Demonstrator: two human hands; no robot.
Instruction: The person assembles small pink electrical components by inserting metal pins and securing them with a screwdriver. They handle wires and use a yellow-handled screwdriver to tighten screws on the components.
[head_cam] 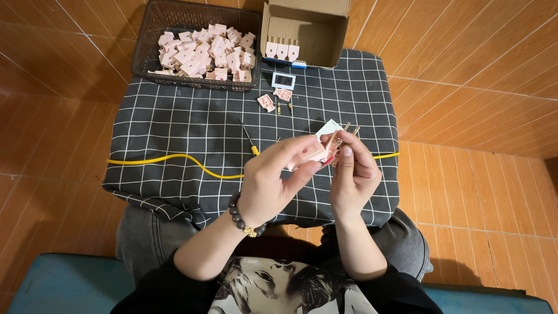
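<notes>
Both hands meet over the middle of a black cloth with a white grid (174,128). My left hand (273,180) grips a pale pink plug shell (317,152). My right hand (351,174) pinches the same plug from the right, where brass prongs (349,128) stick out past the fingers. A yellow cable (174,158) runs across the cloth from the left edge to the hands and shows again at the right edge. A bead bracelet sits on my left wrist.
A dark mesh basket (151,40) at the back left holds several pink plug shells. An open cardboard box (308,26) holds finished plugs. A small digital timer (283,80), loose plug parts (266,102) and a yellow-handled screwdriver (250,141) lie on the cloth. Orange tiled floor surrounds it.
</notes>
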